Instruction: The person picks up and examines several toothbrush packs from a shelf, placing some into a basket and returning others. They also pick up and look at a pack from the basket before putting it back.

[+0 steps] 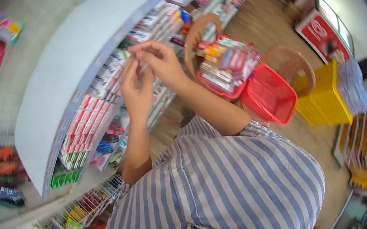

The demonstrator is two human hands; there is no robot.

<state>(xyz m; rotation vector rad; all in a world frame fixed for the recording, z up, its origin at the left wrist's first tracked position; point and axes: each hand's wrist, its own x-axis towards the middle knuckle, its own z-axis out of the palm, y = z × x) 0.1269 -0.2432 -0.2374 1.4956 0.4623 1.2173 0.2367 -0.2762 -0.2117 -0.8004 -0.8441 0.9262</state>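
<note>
My left hand (135, 83) and my right hand (161, 62) meet in front of a store shelf, their fingertips brought together. The fingers of both are bent and closed in a pinch. Anything between them is too small or blurred to make out. Just behind the hands, the shelf holds rows of small boxes: white boxes with dark lettering (106, 76), and stacked red-and-white boxes (88, 127) lower left. Green boxes (66, 178) stand at the row's near end. The pale upper shelf board (59, 70) runs above these rows.
Right of the shelf, a red basket full of packaged goods (228, 64) rests by brown plastic chairs (295, 65). Beside it is another red basket (271, 96). Further right are a yellow crate (323, 98) and a red-and-white cooler (321, 34). A wire rack of goods (82, 211) stands lower left.
</note>
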